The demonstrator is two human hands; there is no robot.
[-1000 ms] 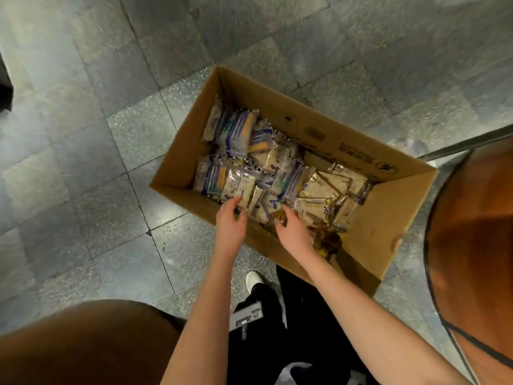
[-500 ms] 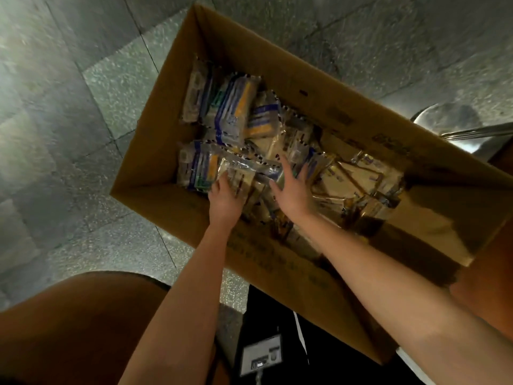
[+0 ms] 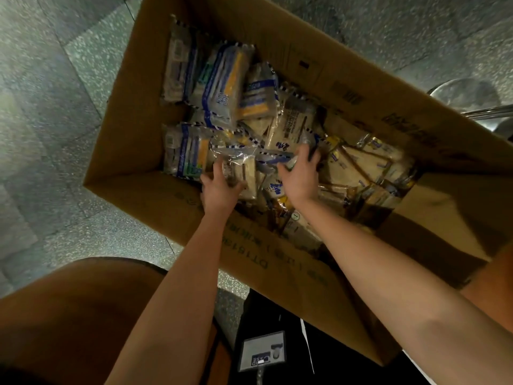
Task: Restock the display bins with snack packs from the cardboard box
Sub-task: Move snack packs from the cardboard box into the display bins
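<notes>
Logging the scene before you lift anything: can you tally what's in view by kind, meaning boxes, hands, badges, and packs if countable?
cardboard box: 1
hands in the box: 2, left hand and right hand
badge: 1
snack packs: 10 or more; they overlap, so the exact count cannot be told
Total: 4, plus the packs

**Dim, blurred feed**

I see weak light from above on the cardboard box (image 3: 155, 195); its right inner corner sinks into shadow. The snack packs (image 3: 222, 87) inside it glint. The floor (image 3: 55, 134) left of the box smears, and the box's near wall stretches with lens distortion.
</notes>
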